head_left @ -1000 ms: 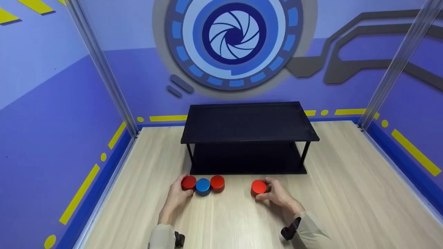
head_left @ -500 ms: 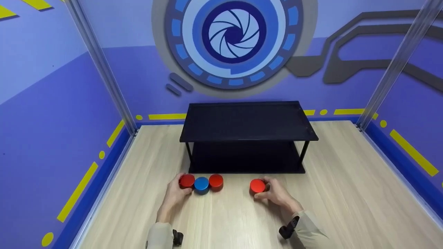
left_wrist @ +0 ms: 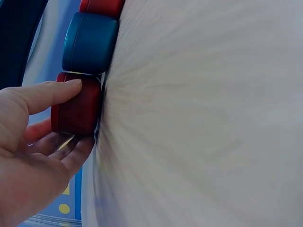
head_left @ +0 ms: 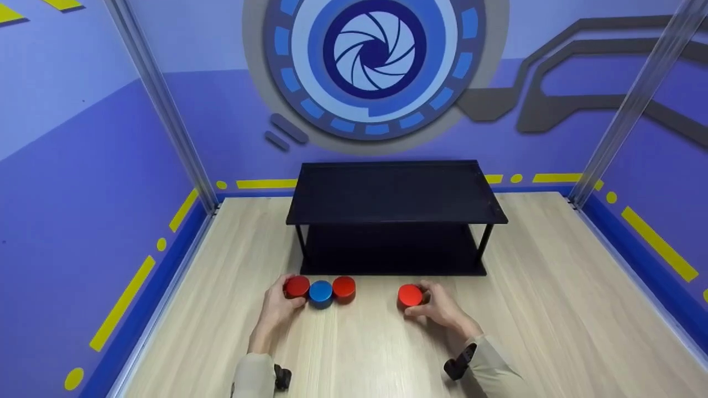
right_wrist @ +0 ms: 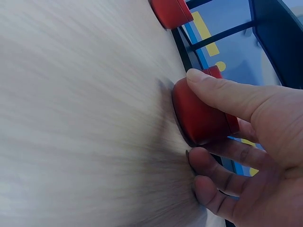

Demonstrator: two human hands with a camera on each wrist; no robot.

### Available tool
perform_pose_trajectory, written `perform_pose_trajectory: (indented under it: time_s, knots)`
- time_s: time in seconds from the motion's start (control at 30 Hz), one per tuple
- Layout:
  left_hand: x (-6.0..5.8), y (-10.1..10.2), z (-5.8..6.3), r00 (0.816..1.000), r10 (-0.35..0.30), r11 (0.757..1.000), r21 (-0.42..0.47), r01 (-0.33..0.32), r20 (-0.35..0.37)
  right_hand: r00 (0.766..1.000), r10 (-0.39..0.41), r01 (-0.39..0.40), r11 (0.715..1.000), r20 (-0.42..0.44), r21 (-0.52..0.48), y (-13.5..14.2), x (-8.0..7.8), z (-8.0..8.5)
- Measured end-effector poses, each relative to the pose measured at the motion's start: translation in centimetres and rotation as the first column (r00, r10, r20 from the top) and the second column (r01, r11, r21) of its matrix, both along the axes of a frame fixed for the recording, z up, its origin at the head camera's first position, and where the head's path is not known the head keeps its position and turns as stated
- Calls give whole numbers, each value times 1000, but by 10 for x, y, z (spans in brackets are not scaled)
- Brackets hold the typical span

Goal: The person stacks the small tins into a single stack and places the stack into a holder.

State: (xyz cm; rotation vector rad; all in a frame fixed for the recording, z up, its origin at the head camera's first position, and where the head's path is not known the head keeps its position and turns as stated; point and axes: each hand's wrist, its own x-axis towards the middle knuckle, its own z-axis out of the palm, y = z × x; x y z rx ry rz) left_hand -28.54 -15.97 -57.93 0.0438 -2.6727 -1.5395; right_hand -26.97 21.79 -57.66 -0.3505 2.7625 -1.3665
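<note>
Three round tins stand in a row before the black shelf: a dark red tin [head_left: 297, 287] at the left, a blue tin [head_left: 321, 293] and a red tin [head_left: 344, 289]. My left hand [head_left: 275, 304] holds the dark red one, with the thumb on its near side and the fingers round its far side. That tin [left_wrist: 78, 111] sits beside the blue tin [left_wrist: 92, 45] in the left wrist view. Further right, my right hand [head_left: 442, 307] grips another red tin [head_left: 410, 296] between thumb and fingers. In the right wrist view, this red tin [right_wrist: 201, 116] is at the wooden tabletop.
A black two-tier shelf [head_left: 395, 193] stands just behind the tins, against the blue printed back wall [head_left: 221, 121]. Side walls [head_left: 72, 221] bound the wooden table [head_left: 376, 348] at left and right. Bare tabletop lies between the red tins.
The head view has shifted slightly. Both hands keep their grip on their tins, with no clear movement relative to the shelf.
</note>
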Motion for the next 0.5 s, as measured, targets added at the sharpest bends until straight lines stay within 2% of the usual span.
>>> perform_pose_trajectory:
  time_s: [0.37,0.5]
  knots:
    - [0,-1,10,999,19,999,41,-21,32,1000,-7,7,1000,4,0,0,1,-1]
    - [-3,1,16,1000,15,999,50,-15,17,1000,6,-6,1000,-5,-2,1,0,1]
